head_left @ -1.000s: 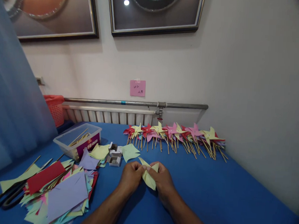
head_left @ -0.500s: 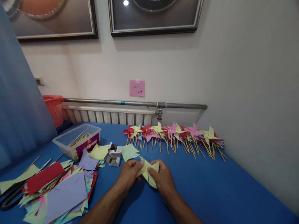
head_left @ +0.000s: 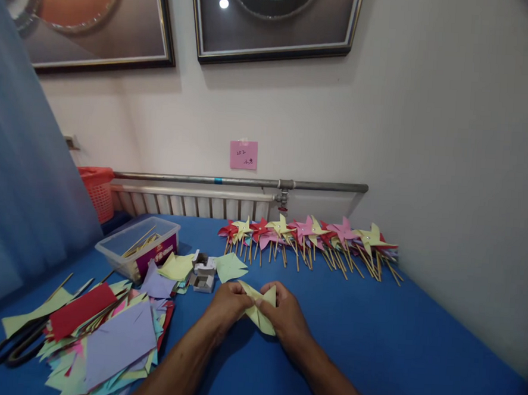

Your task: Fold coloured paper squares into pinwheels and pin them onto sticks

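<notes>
Between my hands is a pale yellow paper pinwheel (head_left: 262,321), its corners folded partly toward the middle, held just above the blue table cover. My left hand (head_left: 229,305) is closed on its left side, with the thumb near the centre. From the right, my right hand (head_left: 286,312) pinches it, thumb pressed at the centre and fingers behind a raised corner. The two thumbs almost meet. Beyond my left hand lies a pale green paper square (head_left: 231,267) with slits cut into it. Small open white boxes (head_left: 203,282) sit just left of that square.
Finished pinwheels (head_left: 304,228) on sticks lie in a row near the wall. A clear plastic tub (head_left: 109,249) holds sticks. At left are stacks of coloured paper (head_left: 121,344) and black-handled scissors (head_left: 25,344). A red basket (head_left: 100,199) stands behind, beside a blue curtain (head_left: 19,176).
My left thumb has moved in toward the centre of the pinwheel, and the two thumbs are closer together. The paper's raised right corner has shifted slightly left.
</notes>
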Available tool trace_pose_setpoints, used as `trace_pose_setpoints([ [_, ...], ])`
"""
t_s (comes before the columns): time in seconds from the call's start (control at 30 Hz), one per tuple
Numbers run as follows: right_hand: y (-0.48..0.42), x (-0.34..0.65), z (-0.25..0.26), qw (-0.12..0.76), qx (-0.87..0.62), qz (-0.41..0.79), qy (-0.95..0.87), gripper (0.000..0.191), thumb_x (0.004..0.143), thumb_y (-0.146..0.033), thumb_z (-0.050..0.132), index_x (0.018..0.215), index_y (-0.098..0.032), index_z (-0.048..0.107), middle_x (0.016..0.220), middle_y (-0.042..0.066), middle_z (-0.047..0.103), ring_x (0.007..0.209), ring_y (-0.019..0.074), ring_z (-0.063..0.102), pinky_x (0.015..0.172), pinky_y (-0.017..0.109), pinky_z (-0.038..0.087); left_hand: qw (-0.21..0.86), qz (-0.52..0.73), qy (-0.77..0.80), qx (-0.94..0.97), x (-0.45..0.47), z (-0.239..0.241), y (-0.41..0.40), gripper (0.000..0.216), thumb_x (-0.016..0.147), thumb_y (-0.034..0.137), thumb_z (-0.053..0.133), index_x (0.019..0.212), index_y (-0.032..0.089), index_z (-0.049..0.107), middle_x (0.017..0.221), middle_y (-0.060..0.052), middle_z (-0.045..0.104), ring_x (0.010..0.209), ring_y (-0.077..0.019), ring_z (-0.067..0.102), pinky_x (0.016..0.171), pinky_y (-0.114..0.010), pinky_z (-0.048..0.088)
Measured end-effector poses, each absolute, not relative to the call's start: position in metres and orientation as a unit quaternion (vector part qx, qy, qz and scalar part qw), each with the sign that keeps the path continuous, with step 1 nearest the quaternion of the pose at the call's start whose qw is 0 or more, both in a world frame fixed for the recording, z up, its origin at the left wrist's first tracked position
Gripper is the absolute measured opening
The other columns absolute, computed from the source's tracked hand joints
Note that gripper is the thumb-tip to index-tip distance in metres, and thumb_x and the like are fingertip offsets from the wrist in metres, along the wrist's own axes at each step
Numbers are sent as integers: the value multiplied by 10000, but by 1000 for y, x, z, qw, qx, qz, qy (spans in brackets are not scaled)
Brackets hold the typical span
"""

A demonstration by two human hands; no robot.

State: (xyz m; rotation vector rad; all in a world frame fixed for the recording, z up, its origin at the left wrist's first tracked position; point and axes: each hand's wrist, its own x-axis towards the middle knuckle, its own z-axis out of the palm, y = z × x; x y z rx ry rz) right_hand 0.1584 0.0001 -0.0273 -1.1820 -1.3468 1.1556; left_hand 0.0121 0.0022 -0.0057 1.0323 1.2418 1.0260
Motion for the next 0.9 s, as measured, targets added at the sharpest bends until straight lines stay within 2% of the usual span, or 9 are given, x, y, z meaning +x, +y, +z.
trace_pose_setpoints([
  [0.17,2,158,-29,481,-494,471,-550,277,651,-334,700,854,-220,549,594,-70,545,515,126,497,484,234,372,537,441,547,466,14,-6,3,211,590,143,691,505,189,504,430,65,469,409,-61,338,458,-218,270],
  [0.33,3,157,-30,490,-479,498,-532,295,646,-360,712,849,-220,549,634,-43,609,538,142,552,501,244,411,537,443,528,486,11,-12,5,168,648,147,665,547,188,537,465,58,498,428,-73,373,467,-217,273],
  [0.47,4,159,-31,493,-449,534,-520,296,673,-380,722,857,-209,565,735,13,698,617,166,630,582,269,475,515,437,552,489,5,-15,10,199,685,136,633,543,200,509,460,48,496,425,-82,379,465,-223,260],
  [0.63,4,162,-32,486,-469,519,-523,254,699,-354,715,857,-203,586,670,-9,669,575,145,606,559,246,441,493,434,576,487,0,-14,13,192,731,156,612,567,200,523,481,26,523,447,-102,418,483,-229,292],
  [0.8,7,164,-33,503,-482,498,-517,305,737,-347,638,996,-196,580,603,-42,614,516,137,556,515,239,386,505,440,576,469,0,-15,14,171,721,172,634,582,195,536,493,27,533,442,-99,427,494,-226,326],
  [0.9,7,165,-32,516,-464,506,-512,400,748,-347,583,1114,-187,553,677,-18,659,555,152,578,557,259,423,518,460,571,441,-1,-16,15,161,698,192,652,588,195,535,499,26,545,441,-100,446,502,-227,355],
])
